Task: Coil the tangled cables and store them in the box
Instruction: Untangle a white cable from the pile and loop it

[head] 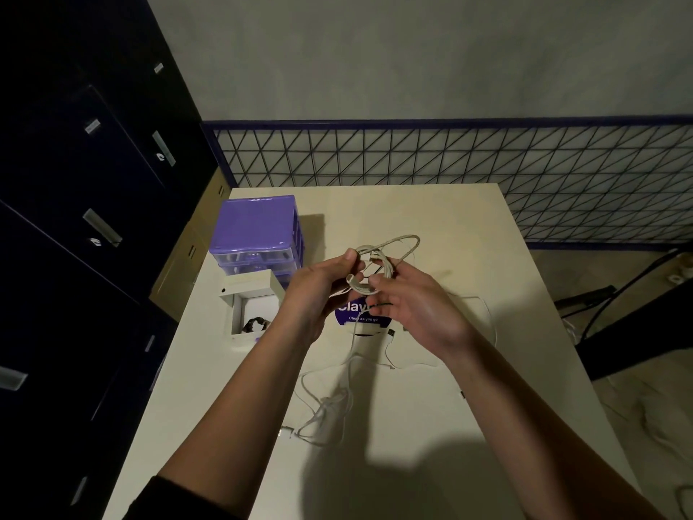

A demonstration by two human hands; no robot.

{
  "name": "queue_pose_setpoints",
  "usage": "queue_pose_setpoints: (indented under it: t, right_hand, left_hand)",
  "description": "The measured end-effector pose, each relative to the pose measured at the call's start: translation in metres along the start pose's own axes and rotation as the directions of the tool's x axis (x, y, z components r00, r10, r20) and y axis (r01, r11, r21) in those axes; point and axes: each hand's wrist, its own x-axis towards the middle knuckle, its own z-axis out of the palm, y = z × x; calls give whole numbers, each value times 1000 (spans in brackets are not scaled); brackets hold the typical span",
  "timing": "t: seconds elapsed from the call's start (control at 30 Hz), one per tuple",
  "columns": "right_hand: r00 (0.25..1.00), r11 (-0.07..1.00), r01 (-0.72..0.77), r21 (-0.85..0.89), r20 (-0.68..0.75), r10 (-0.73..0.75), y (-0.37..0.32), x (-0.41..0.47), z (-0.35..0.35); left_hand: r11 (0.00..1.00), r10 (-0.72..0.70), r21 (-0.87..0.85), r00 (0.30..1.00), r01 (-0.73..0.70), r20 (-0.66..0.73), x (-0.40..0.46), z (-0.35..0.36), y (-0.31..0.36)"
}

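both hands, left hand (pixel 318 283) and right hand (pixel 408 305), pinch a light, springy cable coil (pixel 375 268) above the table (pixel 487 407); it looks best gripped across its bunched loops. open box (pixel 249 313) sits left.

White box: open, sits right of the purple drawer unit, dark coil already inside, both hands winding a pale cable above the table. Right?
Not quite. The head view shows the white box in front of the purple drawer unit, on its near side, not to its right. The rest holds: dark coil inside, both hands on the pale cable.
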Motion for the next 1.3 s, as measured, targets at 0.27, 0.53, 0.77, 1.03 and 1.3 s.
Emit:
queue_pose_setpoints:
  t: [0.27, 0.53, 0.77, 1.03, 1.3]
  right_hand:
    - [997, 998, -67, 3, 39, 67, 1, 3, -3]
    - [982, 929, -184, -321, -11, 191, 6, -2, -3]
    - [967, 876, -251, -412, -143, 210, 17, -2, 0]
    - [954, 807, -246, -536, -280, 105, 34, -1, -2]
    - [974, 803, -94, -589, -223, -50, 25, 1, 2]
  left_hand:
    - [1000, 28, 3, 999, -28, -23, 3, -2, -5]
    - [995, 74, -63, 993, -80, -91, 10, -5, -6]
    - [979, 88, -171, 987, -110, -135, 14, -4, -1]
    - [946, 144, -261, 969, -194, -199, 18, -9, 5]
    - [978, 117, -176, 993, -110, 33, 12, -1, 11]
